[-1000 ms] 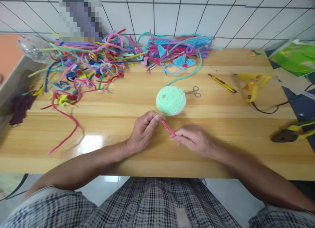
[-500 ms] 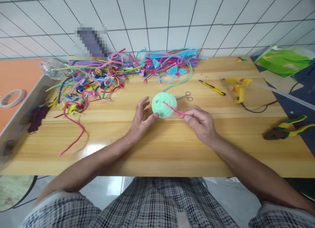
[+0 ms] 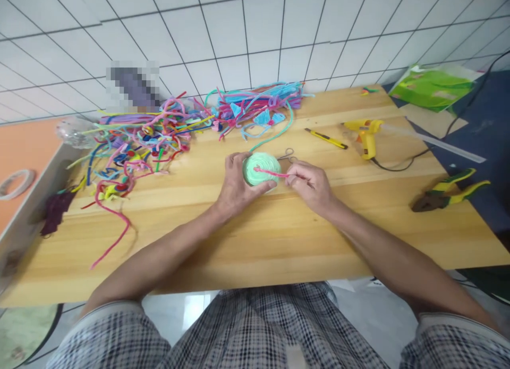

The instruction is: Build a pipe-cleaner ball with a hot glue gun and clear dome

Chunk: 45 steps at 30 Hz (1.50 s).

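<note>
A mint-green coiled dome of pipe cleaner stands on the wooden table, with a green strand trailing from it toward the back. My left hand wraps round its left and near side, thumb along the front. In a pinch, my right hand holds a pink pipe cleaner, whose far end reaches the hole in the top of the dome. Whether that end goes inside, I cannot tell. Just behind the right hand lie scissors, partly covered.
Several tangled pipe cleaners and a bundle of them lie along the back. At the right are a yellow utility knife, a yellow glue gun with a cord, and pliers. A tape roll is far left.
My left hand has closed round the green dome, which has tipped so its hole faces me more. The right hand has brought the pink pipe cleaner's end to the hole. The view has shifted.
</note>
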Each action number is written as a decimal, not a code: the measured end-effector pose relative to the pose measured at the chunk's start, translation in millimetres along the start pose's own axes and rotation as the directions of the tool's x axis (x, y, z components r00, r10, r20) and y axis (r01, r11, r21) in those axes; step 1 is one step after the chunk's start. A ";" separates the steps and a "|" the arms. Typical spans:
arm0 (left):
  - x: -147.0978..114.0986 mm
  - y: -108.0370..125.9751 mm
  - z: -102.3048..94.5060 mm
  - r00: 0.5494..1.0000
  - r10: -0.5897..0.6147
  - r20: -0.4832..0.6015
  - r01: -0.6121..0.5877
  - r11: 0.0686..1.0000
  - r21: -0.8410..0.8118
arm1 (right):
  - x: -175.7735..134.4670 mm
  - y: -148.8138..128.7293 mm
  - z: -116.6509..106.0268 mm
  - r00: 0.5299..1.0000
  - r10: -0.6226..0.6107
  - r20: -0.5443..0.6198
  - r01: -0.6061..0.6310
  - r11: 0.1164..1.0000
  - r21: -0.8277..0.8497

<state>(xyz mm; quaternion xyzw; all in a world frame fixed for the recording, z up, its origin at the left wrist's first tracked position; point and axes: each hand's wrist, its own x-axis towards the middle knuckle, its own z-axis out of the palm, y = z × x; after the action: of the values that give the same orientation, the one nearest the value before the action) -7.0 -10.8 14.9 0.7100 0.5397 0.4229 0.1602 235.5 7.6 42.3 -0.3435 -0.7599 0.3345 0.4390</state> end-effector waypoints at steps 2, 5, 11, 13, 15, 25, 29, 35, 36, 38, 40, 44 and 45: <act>-0.5 2.6 1.8 0.999 0.041 0.021 -0.041 0.999 0.019 | 0.1 1.8 -0.8 1.000 -0.023 -0.015 0.022 0.999 -0.044; -3.0 2.5 0.1 0.995 0.058 0.082 -0.057 0.998 -0.016 | -0.1 3.7 -2.4 0.999 -0.042 -0.031 0.039 0.995 -0.089; -10.3 0.2 -6.0 0.985 0.027 0.168 0.008 0.978 -0.208 | -1.9 5.9 -6.5 0.998 -0.037 -0.045 0.032 0.994 -0.108; -10.5 0.7 -7.1 0.985 0.002 0.171 0.038 0.973 -0.229 | -2.5 6.8 -7.5 0.998 -0.043 -0.048 0.037 0.993 -0.113; -9.5 1.5 -8.1 0.987 0.007 0.160 0.028 0.976 -0.218 | -2.6 7.6 -7.8 0.998 -0.042 -0.044 0.036 0.992 -0.123; -10.3 6.0 -4.7 0.985 -0.048 0.165 0.101 0.938 -0.332 | -4.6 10.2 -5.1 0.996 -0.065 -0.057 0.056 0.988 -0.141; -11.6 5.3 -5.2 0.978 -0.078 0.192 0.139 0.932 -0.333 | -5.8 11.3 -3.1 0.993 -0.094 -0.069 0.081 0.983 -0.166; -11.3 0.4 -3.3 0.981 -0.076 0.178 0.140 0.915 -0.379 | -5.4 15.3 -1.7 0.989 -0.126 -0.071 0.112 0.976 -0.186; -11.0 0.3 -3.0 0.979 -0.090 0.182 0.157 0.907 -0.392 | -5.4 15.9 -2.0 0.990 -0.126 -0.063 0.112 0.975 -0.190; -10.3 0.7 -2.6 0.977 -0.103 0.187 0.172 0.897 -0.406 | -5.7 16.2 -2.4 0.991 -0.125 -0.048 0.112 0.971 -0.211; -9.6 1.4 -2.4 0.978 -0.090 0.187 0.161 0.898 -0.410 | -6.7 14.8 -2.1 0.990 -0.134 -0.042 0.120 0.964 -0.238; -8.6 2.1 -1.2 0.984 -0.065 0.167 0.128 0.906 -0.402 | -10.0 7.5 1.8 0.992 -0.120 -0.050 0.103 0.959 -0.263; -8.5 2.1 -0.7 0.984 -0.066 0.164 0.128 0.908 -0.400 | -10.7 5.6 3.2 0.992 -0.115 -0.054 0.096 0.959 -0.266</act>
<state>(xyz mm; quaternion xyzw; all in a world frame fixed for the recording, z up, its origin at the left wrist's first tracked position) -6.8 -19.5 13.1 0.6623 0.4609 0.4644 0.3652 238.0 1.2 31.9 -0.3692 -0.7991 0.1947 0.4327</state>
